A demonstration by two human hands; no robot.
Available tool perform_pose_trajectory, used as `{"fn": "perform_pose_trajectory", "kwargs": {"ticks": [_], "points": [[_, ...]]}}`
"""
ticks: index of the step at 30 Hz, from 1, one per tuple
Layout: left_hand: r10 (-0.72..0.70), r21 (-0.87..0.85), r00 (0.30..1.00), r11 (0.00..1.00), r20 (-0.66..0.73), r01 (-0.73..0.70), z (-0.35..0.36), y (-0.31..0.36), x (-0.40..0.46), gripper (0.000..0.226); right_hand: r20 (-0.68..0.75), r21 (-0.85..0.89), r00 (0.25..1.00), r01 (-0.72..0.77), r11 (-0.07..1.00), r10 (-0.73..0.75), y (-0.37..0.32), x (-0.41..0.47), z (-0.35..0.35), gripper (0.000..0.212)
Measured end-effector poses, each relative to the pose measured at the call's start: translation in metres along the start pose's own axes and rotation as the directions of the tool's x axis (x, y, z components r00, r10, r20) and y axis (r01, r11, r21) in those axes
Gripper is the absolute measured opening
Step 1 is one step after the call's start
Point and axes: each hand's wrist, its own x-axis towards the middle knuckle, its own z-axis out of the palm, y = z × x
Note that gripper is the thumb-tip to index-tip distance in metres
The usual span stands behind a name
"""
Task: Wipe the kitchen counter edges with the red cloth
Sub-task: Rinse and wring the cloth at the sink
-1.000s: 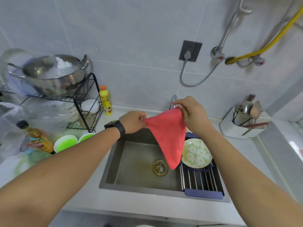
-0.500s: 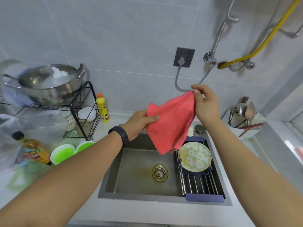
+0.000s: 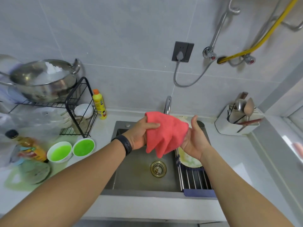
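Your left hand (image 3: 139, 135) grips the red cloth (image 3: 165, 133) above the sink (image 3: 131, 174), your right hand (image 3: 193, 141) seemingly open beneath, apparently bunching it for the desk (image 3: 246, 154) edges.

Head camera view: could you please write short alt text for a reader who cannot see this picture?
Two bare hands hold a red cloth above a steel sink; the left hand grips its left side, and the right hand supports it from the right. A white counter surrounds the sink, with two green bowls and a yellow bottle at left.

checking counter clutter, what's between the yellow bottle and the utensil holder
In the head view: the faucet and the red cloth, held over the sink.
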Motion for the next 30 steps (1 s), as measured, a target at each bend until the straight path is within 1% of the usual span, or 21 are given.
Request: {"fn": "perform_pose_trajectory", "kwargs": {"ticks": [1, 2, 4, 5, 6, 8, 9, 10, 11, 13, 15, 18, 19, 21, 23, 25, 26, 28, 30], "points": [[-0.027, 0.004, 1.0, 1.0, 0.001, 0.027, -0.003, 0.0, -0.002, 0.063, -0.007, 0.025, 0.998, 0.057, 0.998, -0.057, 0.0, -0.002, 0.002, 0.074], [-0.071, 0.034, 0.997, 0.997, 0.003, 0.071, -0.006, 0.001, -0.004, 0.062, -0.022, -0.018, 0.995, 0.093, 0.996, -0.093, 0.0, -0.002, 0.002, 0.065], [-0.143, 0.115, 0.99, 0.983, -0.007, 0.143, -0.012, -0.002, -0.006, 0.061, -0.044, -0.216, 0.997, 0.056, 0.975, -0.067, 0.006, -0.001, -0.001, 0.059], [-0.153, 0.133, 0.988, 0.979, -0.013, 0.154, -0.013, -0.005, -0.005, 0.057, -0.046, -0.28, 0.997, 0.039, 0.959, -0.054, 0.008, -0.002, -0.005, 0.057], [-0.161, 0.129, 0.987, 0.978, -0.028, 0.163, -0.014, -0.007, -0.005, 0.053, -0.049, -0.289, 0.997, 0.051, 0.956, -0.068, 0.008, -0.002, -0.009, 0.054], [-0.191, 0.132, 0.98, 0.971, -0.056, 0.197, -0.013, -0.008, -0.008, 0.05, -0.092, -0.189, 0.988, 0.107, 0.976, -0.126, 0.002, -0.007, -0.016, 0.046], [-0.206, 0.166, 0.977, 0.963, -0.055, 0.213, -0.012, -0.008, -0.01, 0.048, -0.102, -0.158, 0.983, 0.138, 0.978, -0.155, -0.002, -0.011, -0.018, 0.043], [-0.202, 0.201, 0.978, 0.957, -0.061, 0.21, -0.012, -0.01, -0.01, 0.044, -0.106, -0.179, 0.979, 0.155, 0.972, -0.175, -0.005, -0.014, -0.021, 0.041], [-0.171, 0.209, 0.982, 0.96, -0.079, 0.184, -0.011, -0.012, -0.009, 0.04, -0.128, -0.249, 0.972, 0.159, 0.955, -0.195, -0.006, -0.017, -0.024, 0.039], [-0.077, 0.168, 0.989, 0.981, -0.127, 0.098, -0.006, -0.011, -0.005, 0.032, -0.19, -0.354, 0.951, 0.166, 0.92, -0.244, -0.008, -0.021, -0.033, 0.036], [-0.012, 0.166, 0.99, 0.985, -0.14, 0.035, 0.004, -0.01, -0.001, 0.028, -0.257, -0.354, 0.925, 0.179, 0.918, -0.28, -0.011, -0.03, -0.043, 0.033], [0.003, 0.195, 0.992, 0.981, -0.13, 0.023, 0.025, -0.016, 0.003, 0.025, -0.376, -0.407, 0.859, 0.183, 0.895, -0.347, -0.02, -0.039, -0.056, 0.029], [0.005, 0.207, 0.991, 0.978, -0.132, 0.023, 0.035, -0.02, 0.005, 0.025, -0.393, -0.437, 0.838, 0.192, 0.879, -0.379, -0.025, -0.044, -0.061, 0.029], [0.058, 0.21, 0.982, 0.978, -0.178, -0.02, 0.051, -0.029, 0.011, 0.023, -0.369, -0.466, 0.83, 0.223, 0.856, -0.418, -0.033, -0.053, -0.066, 0.03], [0.14, 0.203, 0.958, 0.975, -0.249, -0.09, 0.065, -0.035, 0.019, 0.017, -0.317, -0.5, 0.843, 0.241, 0.832, -0.435, -0.042, -0.068, -0.073, 0.032], [0.209, 0.236, 0.937, 0.961, -0.281, -0.144, 0.076, -0.039, 0.026, 0.014, -0.296, -0.586, 0.834, 0.227, 0.778, -0.466, -0.051, -0.08, -0.082, 0.038], [0.235, 0.255, 0.93, 0.953, -0.283, -0.163, 0.082, -0.04, 0.029, 0.015, -0.294, -0.645, 0.813, 0.219, 0.732, -0.503, -0.055, -0.085, -0.087, 0.04], [0.271, 0.264, 0.922, 0.944, -0.277, -0.198, 0.093, -0.041, 0.034, 0.018, -0.316, -0.731, 0.744, 0.205, 0.651, -0.588, -0.065, -0.093, -0.095, 0.041], [0.283, 0.248, 0.924, 0.943, -0.256, -0.22, 0.105, -0.04, 0.038, 0.019, -0.347, -0.749, 0.677, 0.217, 0.626, -0.649, -0.077, -0.1, -0.096, 0.044]]}}
